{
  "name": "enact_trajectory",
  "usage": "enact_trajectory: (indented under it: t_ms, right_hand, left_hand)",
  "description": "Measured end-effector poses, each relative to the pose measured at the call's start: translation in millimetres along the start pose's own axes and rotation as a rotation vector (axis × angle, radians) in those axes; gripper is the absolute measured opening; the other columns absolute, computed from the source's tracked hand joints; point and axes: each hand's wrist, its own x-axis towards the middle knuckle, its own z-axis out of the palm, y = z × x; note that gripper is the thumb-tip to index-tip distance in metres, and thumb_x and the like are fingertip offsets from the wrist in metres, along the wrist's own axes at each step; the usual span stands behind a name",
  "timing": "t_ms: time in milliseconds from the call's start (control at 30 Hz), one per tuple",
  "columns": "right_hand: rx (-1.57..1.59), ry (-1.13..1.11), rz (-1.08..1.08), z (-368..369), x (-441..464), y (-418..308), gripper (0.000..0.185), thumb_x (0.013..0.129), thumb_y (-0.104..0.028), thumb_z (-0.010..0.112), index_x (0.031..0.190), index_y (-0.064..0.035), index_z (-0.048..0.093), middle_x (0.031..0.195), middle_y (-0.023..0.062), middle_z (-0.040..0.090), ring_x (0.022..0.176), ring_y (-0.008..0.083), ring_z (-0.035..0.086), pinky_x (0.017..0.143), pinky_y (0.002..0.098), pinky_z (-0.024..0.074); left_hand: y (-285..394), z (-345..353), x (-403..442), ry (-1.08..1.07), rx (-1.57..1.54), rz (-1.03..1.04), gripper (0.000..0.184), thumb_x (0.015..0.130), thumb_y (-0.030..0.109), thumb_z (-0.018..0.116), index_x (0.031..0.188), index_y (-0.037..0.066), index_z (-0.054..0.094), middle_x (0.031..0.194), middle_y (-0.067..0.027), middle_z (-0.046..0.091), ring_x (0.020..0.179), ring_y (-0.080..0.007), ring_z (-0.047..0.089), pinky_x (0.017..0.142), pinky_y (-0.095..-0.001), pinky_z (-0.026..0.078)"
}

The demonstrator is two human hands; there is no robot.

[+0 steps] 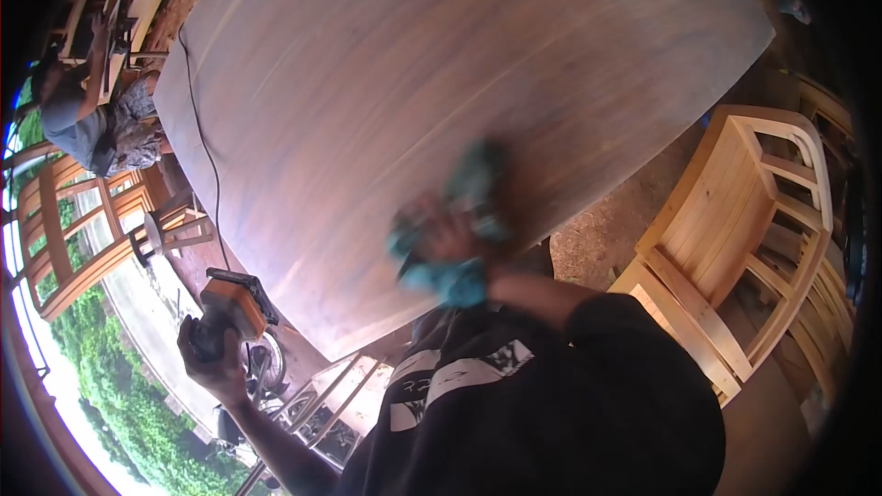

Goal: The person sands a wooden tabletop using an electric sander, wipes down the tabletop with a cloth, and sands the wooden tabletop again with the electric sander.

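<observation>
My left hand [213, 369] is wrapped round the dark grip of an orange and black electric sander [235, 305], held up off the panel's near left corner. Its thin black cord [209, 158] runs up across the left side of a large wooden panel [386, 64]. On the panel's surface near its front edge, my right hand [445, 237] presses a teal cloth [476, 182], bunched around the fingers and wrist. Both hand and cloth are smeared by motion. The panel has a brown grain with paler, dusty-looking streaks.
A wooden bench [726, 220] with a slatted back stands to the right. At the far left, a person [92, 124] works beside wooden frames. Wooden chair frames [78, 230] and a small stool [161, 231] are on the left. Below the sander is a motorbike [268, 363].
</observation>
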Motion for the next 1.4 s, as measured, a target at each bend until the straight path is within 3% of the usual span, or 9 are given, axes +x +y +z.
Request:
enact_trajectory:
  t_ms: [133,267,400,567,633,700,1033,1167,1400]
  right_hand:
    - [0.118,-0.407,-0.696,67,21,-138,0.050,0.087,-0.050,0.053,0.126,-0.0204,0.063,0.155,0.0170,0.030,0.146,0.0387,0.020,0.118,0.0583,0.0101]
    - [0.314,-0.337,-0.633,84,11,-153,0.052,0.088,-0.049,0.056,0.126,-0.0147,0.064,0.156,0.0161,0.029,0.147,0.0348,0.019,0.119,0.0538,0.0107]
    - [0.666,-0.104,-0.085,37,-20,-7,0.050,0.079,-0.037,0.069,0.123,-0.0124,0.063,0.153,0.0178,0.031,0.145,0.0372,0.023,0.114,0.0580,0.0212]
    - [-0.155,0.180,0.590,-107,-35,237,0.062,0.083,-0.053,0.063,0.134,-0.0191,0.055,0.149,0.0159,0.039,0.140,0.0361,0.032,0.112,0.0552,0.0255]
    - [-0.602,-0.121,1.066,-125,-54,346,0.071,0.088,-0.061,0.050,0.139,-0.0113,0.048,0.151,0.0183,0.037,0.141,0.0346,0.032,0.114,0.0561,0.0213]
    - [-0.486,0.285,1.322,-150,-63,394,0.078,0.089,-0.064,0.047,0.139,-0.0043,0.044,0.151,0.0183,0.035,0.142,0.0329,0.031,0.115,0.0547,0.0199]
    - [0.381,-0.204,-0.090,-9,2,5,0.048,0.088,-0.040,0.058,0.123,-0.0074,0.061,0.149,0.0185,0.040,0.137,0.0332,0.038,0.108,0.0537,0.0331]
    - [0.388,0.028,0.202,-48,-24,123,0.048,0.083,-0.047,0.065,0.118,-0.0133,0.062,0.130,0.0148,0.055,0.125,0.0358,0.048,0.100,0.0533,0.0406]
    - [-0.529,0.085,1.208,-166,-84,441,0.077,0.088,-0.072,0.038,0.148,-0.0242,0.038,0.150,0.0172,0.037,0.141,0.0340,0.030,0.115,0.0560,0.0193]
  left_hand:
    - [32,-8,2,0.035,0.127,0.057,0.068,0.070,0.017,0.078,0.130,-0.004,0.053,0.112,-0.0168,0.061,0.098,-0.0289,0.061,0.084,-0.0386,0.050]
    - [32,-30,8,-0.017,0.171,0.095,0.068,0.073,0.019,0.078,0.132,-0.002,0.052,0.117,-0.0168,0.060,0.102,-0.0287,0.060,0.083,-0.0376,0.050]
    - [30,-10,9,0.027,0.043,0.012,0.067,0.075,0.023,0.079,0.132,-0.002,0.052,0.117,-0.0149,0.060,0.105,-0.0266,0.058,0.088,-0.0374,0.049]
    - [7,16,2,0.018,-0.061,-0.043,0.067,0.074,0.024,0.080,0.131,0.000,0.054,0.121,-0.0181,0.060,0.111,-0.0313,0.057,0.095,-0.0426,0.047]
    - [-20,20,-3,0.024,-0.111,0.017,0.068,0.073,0.025,0.080,0.131,0.000,0.054,0.119,-0.0194,0.060,0.110,-0.0323,0.057,0.094,-0.0444,0.047]
    - [-25,14,-13,0.026,-0.106,0.013,0.069,0.072,0.025,0.080,0.130,-0.001,0.053,0.116,-0.0196,0.060,0.106,-0.0327,0.058,0.091,-0.0440,0.048]
    - [0,-3,-21,0.036,-0.053,0.000,0.071,0.077,0.032,0.080,0.130,-0.006,0.051,0.111,-0.0154,0.061,0.098,-0.0262,0.061,0.081,-0.0380,0.052]
    - [-18,-9,-23,0.033,0.020,0.142,0.068,0.078,0.031,0.078,0.128,-0.007,0.051,0.106,-0.0124,0.061,0.096,-0.0249,0.060,0.082,-0.0369,0.052]
    - [8,7,-17,-0.037,-0.169,-0.070,0.066,0.075,0.012,0.075,0.132,-0.004,0.047,0.109,-0.0130,0.057,0.100,-0.0245,0.057,0.083,-0.0359,0.051]
